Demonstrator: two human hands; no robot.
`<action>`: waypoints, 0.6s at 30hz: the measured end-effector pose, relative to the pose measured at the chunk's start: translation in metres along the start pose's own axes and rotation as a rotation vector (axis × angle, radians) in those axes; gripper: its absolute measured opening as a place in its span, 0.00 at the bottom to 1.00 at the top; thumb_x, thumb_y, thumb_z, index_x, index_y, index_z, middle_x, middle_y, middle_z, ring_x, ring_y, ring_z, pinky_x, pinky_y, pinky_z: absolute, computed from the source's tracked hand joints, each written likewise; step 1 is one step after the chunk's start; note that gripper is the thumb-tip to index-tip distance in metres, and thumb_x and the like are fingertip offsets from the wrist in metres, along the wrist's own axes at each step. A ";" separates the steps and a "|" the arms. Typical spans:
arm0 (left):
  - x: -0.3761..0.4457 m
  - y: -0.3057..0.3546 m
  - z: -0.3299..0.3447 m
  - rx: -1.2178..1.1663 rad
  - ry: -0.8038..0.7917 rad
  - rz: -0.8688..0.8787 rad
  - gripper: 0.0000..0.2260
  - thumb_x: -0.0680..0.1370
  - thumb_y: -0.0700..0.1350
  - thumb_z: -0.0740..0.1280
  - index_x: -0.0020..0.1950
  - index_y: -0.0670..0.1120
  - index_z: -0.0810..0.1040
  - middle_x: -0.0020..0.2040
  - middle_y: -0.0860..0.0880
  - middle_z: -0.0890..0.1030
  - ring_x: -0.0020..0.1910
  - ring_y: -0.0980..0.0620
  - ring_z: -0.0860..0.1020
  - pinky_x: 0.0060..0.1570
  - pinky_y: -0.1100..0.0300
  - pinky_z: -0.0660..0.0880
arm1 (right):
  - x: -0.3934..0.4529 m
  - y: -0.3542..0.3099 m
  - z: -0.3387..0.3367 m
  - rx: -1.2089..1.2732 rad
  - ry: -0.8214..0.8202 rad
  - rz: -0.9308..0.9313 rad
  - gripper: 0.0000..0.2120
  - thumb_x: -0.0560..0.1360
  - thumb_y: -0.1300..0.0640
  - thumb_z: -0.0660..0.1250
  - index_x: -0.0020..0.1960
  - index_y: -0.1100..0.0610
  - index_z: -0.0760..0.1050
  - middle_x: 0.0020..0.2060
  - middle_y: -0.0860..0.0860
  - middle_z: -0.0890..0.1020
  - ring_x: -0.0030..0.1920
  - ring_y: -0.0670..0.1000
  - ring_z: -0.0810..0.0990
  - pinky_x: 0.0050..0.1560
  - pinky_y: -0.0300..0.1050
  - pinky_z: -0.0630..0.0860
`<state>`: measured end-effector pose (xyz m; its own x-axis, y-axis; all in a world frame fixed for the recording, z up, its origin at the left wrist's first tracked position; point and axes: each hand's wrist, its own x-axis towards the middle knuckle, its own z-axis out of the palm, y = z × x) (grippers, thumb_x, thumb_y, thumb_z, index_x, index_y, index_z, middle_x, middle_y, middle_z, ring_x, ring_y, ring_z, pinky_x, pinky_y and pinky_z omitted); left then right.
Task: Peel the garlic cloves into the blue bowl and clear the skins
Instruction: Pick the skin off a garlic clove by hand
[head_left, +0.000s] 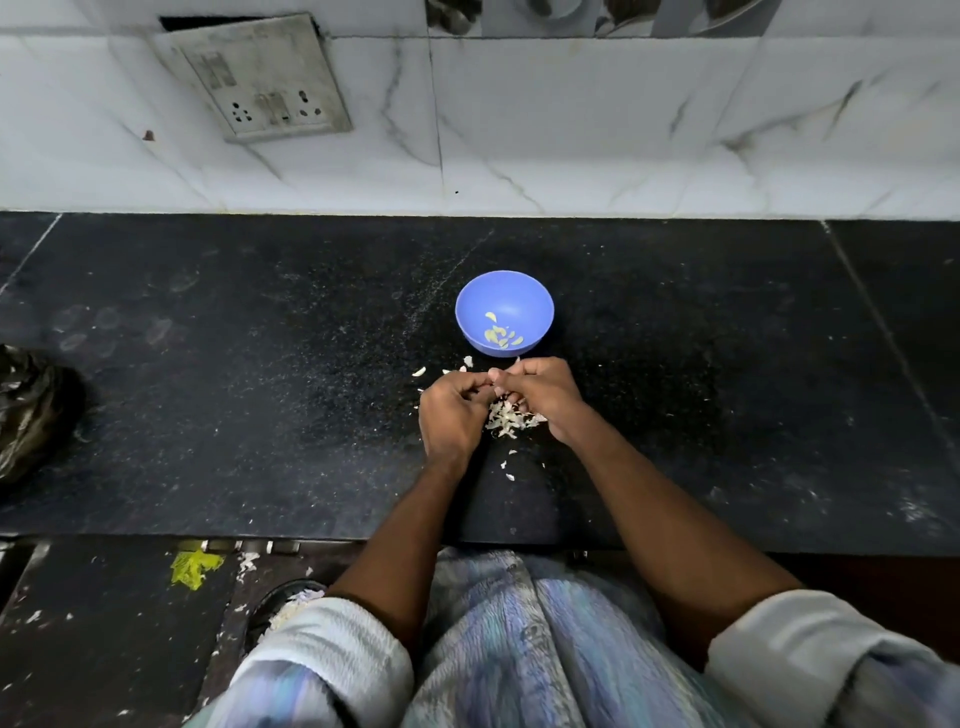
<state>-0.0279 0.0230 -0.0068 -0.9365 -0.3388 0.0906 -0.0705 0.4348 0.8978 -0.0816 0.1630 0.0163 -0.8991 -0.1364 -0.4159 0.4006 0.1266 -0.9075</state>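
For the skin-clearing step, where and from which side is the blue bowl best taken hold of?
Judging from its pose, grip the blue bowl by its far rim, coming from above. It stands upright and open, its far side bare, while both hands and the skin pile crowd the near side. Peeled cloves lie inside, so keep it level.

Head camera looks steeply down over counter (208, 364).

I can read no text, label, brand or number; the switch plate (260, 78) on the far wall has only unclear marks.
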 end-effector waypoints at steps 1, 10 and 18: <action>0.001 0.002 0.003 -0.001 -0.002 0.014 0.06 0.74 0.44 0.80 0.48 0.53 0.90 0.41 0.57 0.86 0.39 0.59 0.83 0.42 0.54 0.81 | -0.001 0.000 -0.004 0.011 0.004 0.011 0.13 0.76 0.54 0.76 0.42 0.65 0.83 0.33 0.53 0.84 0.30 0.45 0.74 0.28 0.37 0.70; 0.005 0.021 0.020 -0.049 0.035 -0.027 0.02 0.75 0.48 0.79 0.46 0.52 0.90 0.40 0.57 0.87 0.39 0.59 0.84 0.45 0.55 0.81 | -0.004 0.002 -0.024 0.204 -0.079 0.078 0.09 0.80 0.60 0.71 0.54 0.66 0.81 0.35 0.51 0.83 0.34 0.46 0.78 0.34 0.38 0.74; 0.009 0.023 0.020 0.022 0.018 -0.013 0.05 0.75 0.43 0.76 0.46 0.53 0.88 0.43 0.57 0.86 0.38 0.60 0.83 0.42 0.53 0.83 | -0.005 0.002 -0.025 0.317 -0.059 0.093 0.08 0.78 0.66 0.71 0.55 0.70 0.80 0.36 0.55 0.85 0.36 0.47 0.82 0.40 0.37 0.80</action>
<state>-0.0450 0.0468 0.0058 -0.9291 -0.3597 0.0866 -0.0906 0.4483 0.8893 -0.0811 0.1888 0.0182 -0.8481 -0.1969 -0.4919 0.5236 -0.1695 -0.8349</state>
